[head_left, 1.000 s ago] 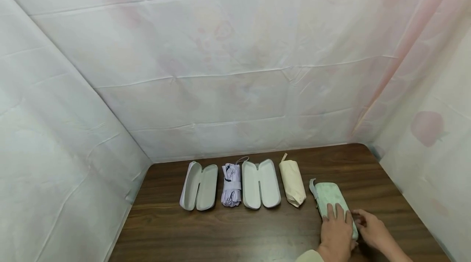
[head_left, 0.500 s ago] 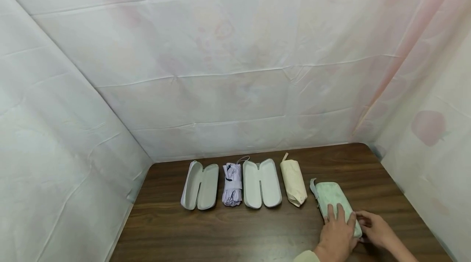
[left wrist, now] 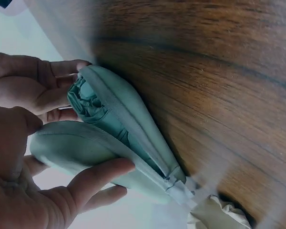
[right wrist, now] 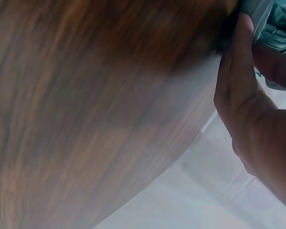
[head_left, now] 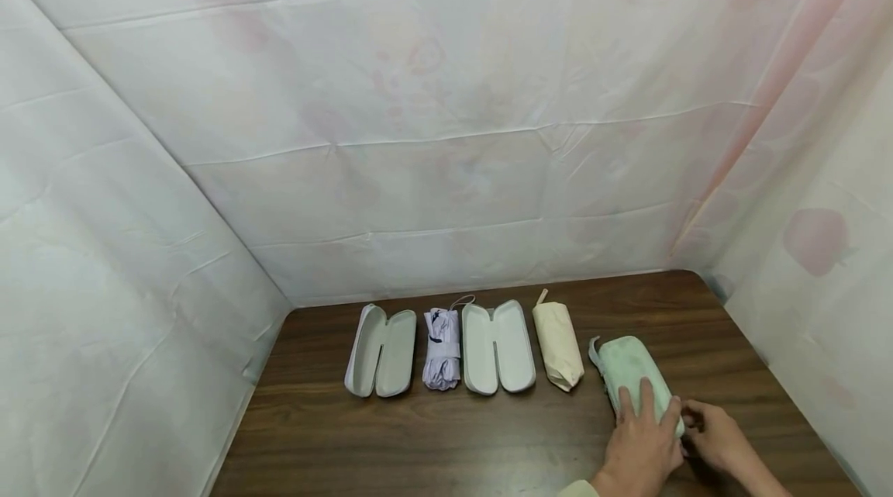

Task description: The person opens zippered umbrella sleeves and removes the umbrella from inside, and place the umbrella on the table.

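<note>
A pale green zip case (head_left: 630, 364) lies on the right part of the table, a grey strap (head_left: 595, 352) at its far left corner. Seen from the left wrist, its two halves stand apart at the near end, and a folded green umbrella (left wrist: 91, 102) sits inside. My left hand (head_left: 638, 443) lies over the upper half and grips it, fingers spread across the top and the thumb at its edge. My right hand (head_left: 717, 435) pinches the lower half near its right end, thumb inward. Part of the umbrella is hidden by the case.
Left of the case lie a cream wrapped umbrella (head_left: 558, 346), an opened white case (head_left: 514, 350), a lilac folded umbrella (head_left: 441, 350) and another opened case (head_left: 395, 357). The wooden table (head_left: 391, 443) meets white curtains (head_left: 446, 195) behind and at both sides.
The green case's upper half has risen and shifted slightly under my left hand. My right hand has closed in on the near right end. The other items stay put.
</note>
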Demonstrator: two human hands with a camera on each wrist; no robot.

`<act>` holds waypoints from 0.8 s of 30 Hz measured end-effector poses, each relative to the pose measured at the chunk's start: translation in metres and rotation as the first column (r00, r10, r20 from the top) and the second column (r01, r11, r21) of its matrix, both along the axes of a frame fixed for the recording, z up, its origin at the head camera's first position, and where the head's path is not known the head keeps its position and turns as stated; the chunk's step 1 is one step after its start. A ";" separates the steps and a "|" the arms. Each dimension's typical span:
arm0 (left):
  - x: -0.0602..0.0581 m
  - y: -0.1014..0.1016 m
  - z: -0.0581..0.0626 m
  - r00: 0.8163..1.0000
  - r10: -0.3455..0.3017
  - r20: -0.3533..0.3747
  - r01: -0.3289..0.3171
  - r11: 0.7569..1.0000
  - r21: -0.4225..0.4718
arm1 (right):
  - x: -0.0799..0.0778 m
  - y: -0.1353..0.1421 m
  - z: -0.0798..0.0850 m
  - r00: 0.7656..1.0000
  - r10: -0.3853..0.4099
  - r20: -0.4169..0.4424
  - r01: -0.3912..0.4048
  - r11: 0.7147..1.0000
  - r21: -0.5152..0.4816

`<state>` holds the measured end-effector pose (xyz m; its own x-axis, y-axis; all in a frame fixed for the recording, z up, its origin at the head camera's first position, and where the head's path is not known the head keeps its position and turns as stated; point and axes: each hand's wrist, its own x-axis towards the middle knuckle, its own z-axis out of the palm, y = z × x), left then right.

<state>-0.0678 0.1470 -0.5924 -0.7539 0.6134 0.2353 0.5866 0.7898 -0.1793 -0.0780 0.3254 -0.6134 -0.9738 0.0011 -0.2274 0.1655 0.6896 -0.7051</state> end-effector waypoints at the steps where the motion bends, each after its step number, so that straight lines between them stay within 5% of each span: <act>1: 0.000 -0.002 0.001 1.000 -0.004 0.003 0.004 1.000 0.024 | 0.000 -0.001 0.001 1.000 -0.002 0.004 0.002 1.000 -0.004; 6: -0.002 -0.010 0.005 0.995 -0.027 0.099 0.011 0.986 0.165 | -0.001 -0.002 0.003 0.999 -0.013 0.031 0.014 1.000 -0.019; 11: -0.003 -0.018 0.009 0.967 -0.024 0.253 -0.054 0.953 0.299 | 0.000 -0.003 0.003 0.999 -0.017 0.039 0.017 1.000 -0.013; 17: -0.002 -0.027 0.014 0.885 -0.065 0.461 -0.153 0.895 0.420 | 0.000 -0.004 0.003 1.000 -0.016 0.006 0.015 0.999 0.035; 24: 0.002 -0.038 0.017 0.812 -0.087 0.578 -0.291 0.797 0.529 | 0.000 -0.005 0.002 0.999 -0.033 0.003 0.033 0.999 0.027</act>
